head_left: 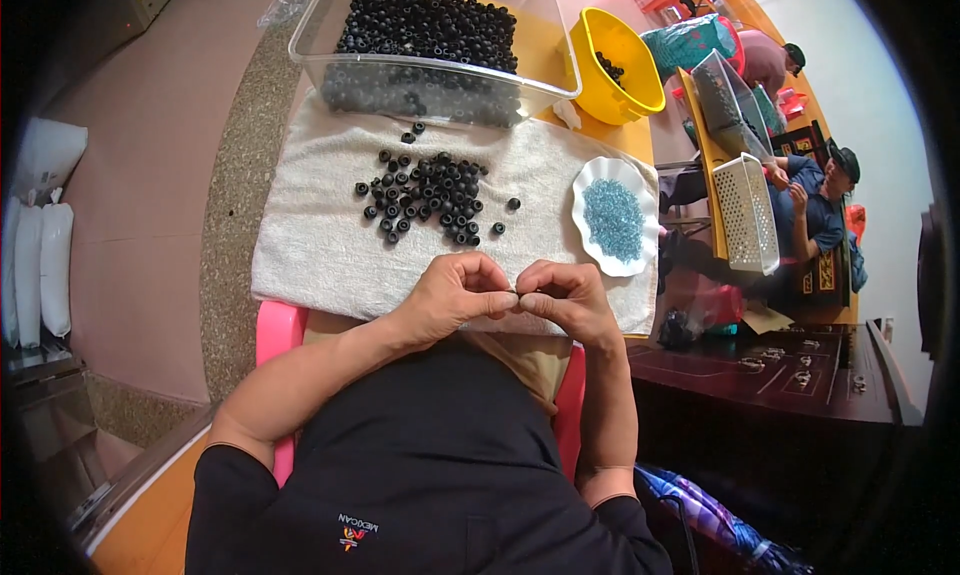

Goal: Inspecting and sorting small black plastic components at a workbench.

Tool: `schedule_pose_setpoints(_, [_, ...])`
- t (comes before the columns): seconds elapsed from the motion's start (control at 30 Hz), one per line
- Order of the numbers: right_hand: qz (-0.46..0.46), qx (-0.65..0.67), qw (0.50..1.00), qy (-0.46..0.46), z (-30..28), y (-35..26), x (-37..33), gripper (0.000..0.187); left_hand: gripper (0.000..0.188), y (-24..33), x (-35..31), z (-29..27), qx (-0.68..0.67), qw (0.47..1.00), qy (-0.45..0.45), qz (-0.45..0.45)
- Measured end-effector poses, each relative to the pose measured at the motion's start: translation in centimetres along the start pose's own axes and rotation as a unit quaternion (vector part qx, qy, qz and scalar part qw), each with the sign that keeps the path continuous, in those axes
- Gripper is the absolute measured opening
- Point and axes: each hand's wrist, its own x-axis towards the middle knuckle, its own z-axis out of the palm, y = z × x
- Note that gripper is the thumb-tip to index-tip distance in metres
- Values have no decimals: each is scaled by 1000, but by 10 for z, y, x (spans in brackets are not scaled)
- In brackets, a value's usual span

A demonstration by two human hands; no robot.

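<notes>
Left hand [450,295] and right hand [562,297] pinched together on one hidden piece, one towel [310,245]

A yellow bowl [612,63] stands at the far right of the bench [545,65], just beside the clear bin, and a white scalloped dish [596,175] of pale blue bits [612,218] sits on the right end of the towel. To the right, two people sit near a white slotted basket [745,213], with a dark wooden table [780,375] nearer. At the far left, white pillows [40,235] lie on the floor [140,175].
</notes>
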Motion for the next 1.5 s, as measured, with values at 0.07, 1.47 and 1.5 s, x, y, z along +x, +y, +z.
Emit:
schedule_pose_setpoints(0.07, [8,5,1000,4,1,0,0,11,15,0,0,0,2,1000,1,-2])
schedule_pose_setpoints(1.47, [-283,-294,883,233,53,12,-2,26,14,-6,2,-5,-49,998,24,11])
schedule_pose_setpoints(1.5, [-289,-316,871,240,54,13,0,26,15,-9,2,-8,-52,998,24,13])
